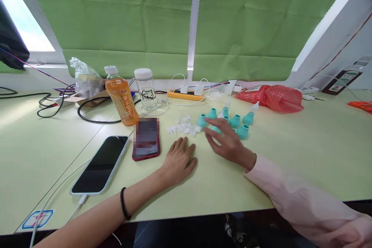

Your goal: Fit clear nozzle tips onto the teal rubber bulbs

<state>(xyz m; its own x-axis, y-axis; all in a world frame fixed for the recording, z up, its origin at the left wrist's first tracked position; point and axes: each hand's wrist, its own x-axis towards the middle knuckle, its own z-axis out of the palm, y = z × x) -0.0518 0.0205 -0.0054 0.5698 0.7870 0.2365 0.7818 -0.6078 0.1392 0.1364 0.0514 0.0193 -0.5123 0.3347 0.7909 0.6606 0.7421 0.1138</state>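
Observation:
My left hand (178, 162) lies palm down on the table with its fingers spread, holding nothing. Just beyond its fingertips is a loose pile of small translucent white plastic pieces (183, 126). My right hand (223, 139) hovers with bent, parted fingers at the front of a group of small teal bulb-shaped pieces. Nothing shows between those fingers, though they hide part of the group. Most bulbs, such as the front right one (243, 132), stand with an open neck. One teal bulb (248, 118) at the right carries a pointed translucent tip.
Left of the pile lie a red-cased phone (146, 139) and a white-cased phone (100, 166) on a cable. Behind them stand an orange drink bottle (122, 97) and a clear jar (147, 91). A power strip (186, 95) and red plastic bag (273, 97) are at the back.

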